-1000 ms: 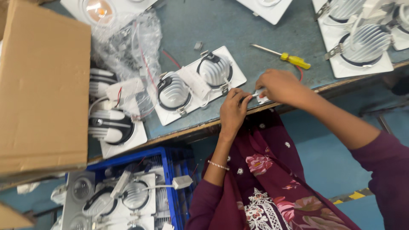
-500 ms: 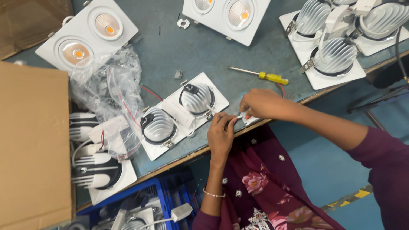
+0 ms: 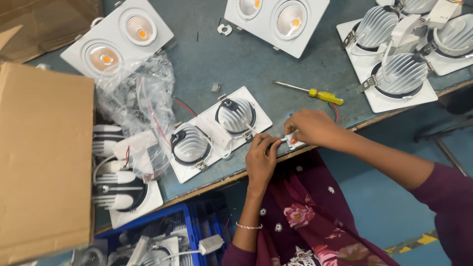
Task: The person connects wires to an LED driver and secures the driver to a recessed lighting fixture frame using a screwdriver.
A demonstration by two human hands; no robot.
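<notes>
My left hand (image 3: 261,155) and right hand (image 3: 308,129) each pinched the small white connector (image 3: 294,143) just right of the upturned twin downlight (image 3: 219,130); its wiring seemed unfinished, the screwdriver (image 3: 315,92) beyond it untouched.

Bench surroundings: lamp units, tool, packaging

A yellow-handled screwdriver (image 3: 315,92) lies on the grey-blue table (image 3: 256,64). Two face-up twin downlights (image 3: 117,42) (image 3: 276,20) sit at the far side. Face-down units (image 3: 401,74) occupy the right edge. A clear plastic bag (image 3: 135,106) lies beside a cardboard box (image 3: 44,157). A blue crate (image 3: 162,236) stands below.
</notes>
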